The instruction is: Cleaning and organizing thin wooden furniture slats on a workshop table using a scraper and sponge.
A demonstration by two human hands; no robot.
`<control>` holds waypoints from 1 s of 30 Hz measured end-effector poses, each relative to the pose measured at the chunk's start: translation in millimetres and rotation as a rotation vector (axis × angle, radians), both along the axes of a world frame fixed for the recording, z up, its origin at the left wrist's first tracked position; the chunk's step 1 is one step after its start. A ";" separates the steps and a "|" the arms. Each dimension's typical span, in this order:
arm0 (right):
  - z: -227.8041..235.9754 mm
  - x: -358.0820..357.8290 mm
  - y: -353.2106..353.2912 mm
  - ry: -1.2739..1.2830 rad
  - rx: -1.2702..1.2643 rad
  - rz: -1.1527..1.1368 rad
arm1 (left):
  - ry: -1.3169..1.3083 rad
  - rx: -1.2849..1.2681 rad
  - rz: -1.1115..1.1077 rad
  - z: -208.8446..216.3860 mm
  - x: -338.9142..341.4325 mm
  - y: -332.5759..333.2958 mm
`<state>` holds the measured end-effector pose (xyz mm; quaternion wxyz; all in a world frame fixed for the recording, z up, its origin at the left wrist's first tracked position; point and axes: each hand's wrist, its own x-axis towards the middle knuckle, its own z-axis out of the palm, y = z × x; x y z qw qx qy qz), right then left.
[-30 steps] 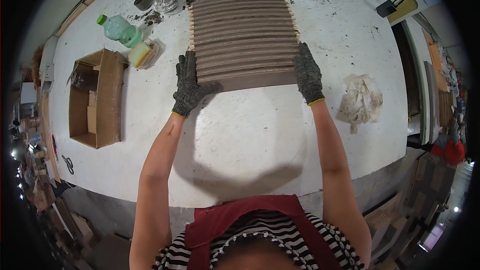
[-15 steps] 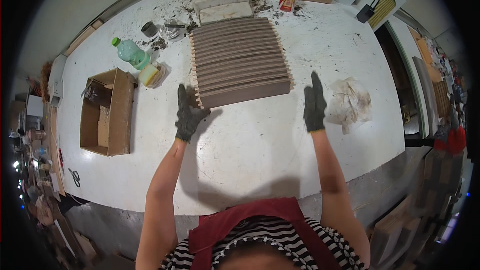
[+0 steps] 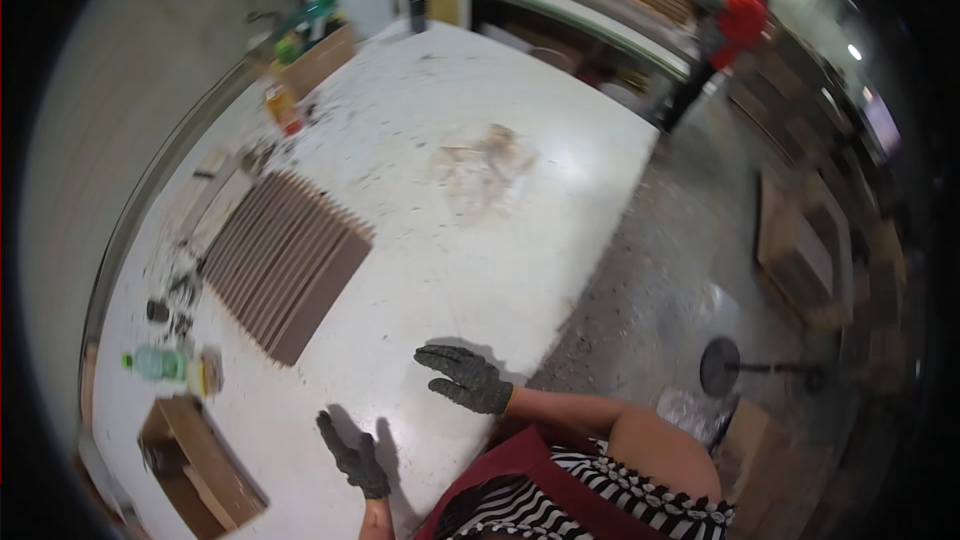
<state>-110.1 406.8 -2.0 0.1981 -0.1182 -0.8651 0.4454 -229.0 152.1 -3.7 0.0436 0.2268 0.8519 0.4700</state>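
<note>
A row of brown wood strips (image 3: 285,265), packed side by side into a block with pale peg-like ends along two sides, lies on the white table (image 3: 400,280). My left hand (image 3: 355,455), in a dark grey glove, is held near the table's front with fingers and thumb apart and nothing in it. To its right, my right hand (image 3: 468,378), gloved alike, is also open and holds nothing. Both hands are apart from the strips. A brown-stained, crumpled sheet (image 3: 485,170) lies farther back, right of the strips.
An open cardboard box (image 3: 205,470), green-tinted bottle (image 3: 158,363) and yellowish sponge-like block (image 3: 207,372) stand at left. Beyond the strips are a pale block (image 3: 215,202), dark crumbs and an orange drink bottle (image 3: 283,110). A person in red (image 3: 742,25) stands at another table.
My view has swung to the right, so the table appears rotated. Both hands have drawn away from the sides of the strip block and closer to each other, still open.
</note>
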 end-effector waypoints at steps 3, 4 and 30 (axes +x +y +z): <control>-18.8 27.6 -9.8 0.050 0.019 -0.129 | 0.068 -0.234 -0.324 -0.6 12.3 -4.3; -19.3 40.5 -13.1 0.022 0.036 -0.258 | 0.315 -0.135 -0.522 -6.0 14.1 -6.1; -181.7 468.3 -474.8 -0.411 -0.198 -1.353 | -0.851 -0.491 -1.671 -52.2 368.7 -13.1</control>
